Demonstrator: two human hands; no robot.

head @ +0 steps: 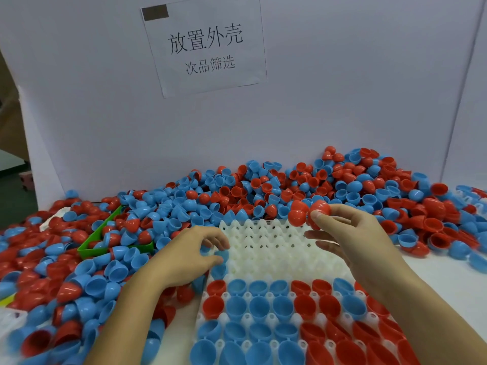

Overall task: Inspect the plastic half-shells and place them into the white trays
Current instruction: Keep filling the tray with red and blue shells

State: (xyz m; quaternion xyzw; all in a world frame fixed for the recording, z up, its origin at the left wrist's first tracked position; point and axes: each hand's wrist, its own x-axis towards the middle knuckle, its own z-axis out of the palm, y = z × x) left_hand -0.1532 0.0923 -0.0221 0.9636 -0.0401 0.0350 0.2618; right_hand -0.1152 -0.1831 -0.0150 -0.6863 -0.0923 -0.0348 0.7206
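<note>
A white tray (266, 243) lies in front of me, its near rows filled with blue and red half-shells (263, 306) and its far rows bare. My right hand (353, 238) is raised over the tray's far right part and pinches a red half-shell (320, 210) at its fingertips; a second red shell (297, 216) sits right beside it. My left hand (189, 256) rests at the tray's left edge, fingers curled round a blue half-shell (221, 255).
A large heap of loose red and blue half-shells (263, 185) surrounds the tray on the left, back and right. A green bin (105, 241) with shells stands at the left. A white board with a paper sign (205, 46) closes the back.
</note>
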